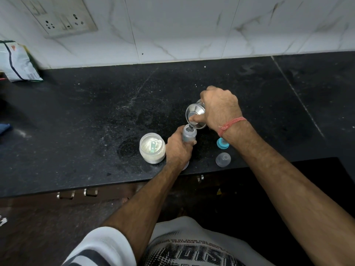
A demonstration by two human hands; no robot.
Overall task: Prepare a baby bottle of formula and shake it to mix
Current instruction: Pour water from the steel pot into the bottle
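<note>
The right hand (pixel 221 108) is gripping a tilted steel cup (pixel 195 117), pouring into the bottle (pixel 189 134) just below; the left hand (pixel 178 148) is wrapping that bottle.

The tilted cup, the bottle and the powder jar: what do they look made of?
Cup: polished steel, mirror-bright with reflections. Bottle: probably translucent plastic, bluish-grey and see-through. Powder jar: clear plastic or glass, unclear which; white powder shows through the wall.
</note>
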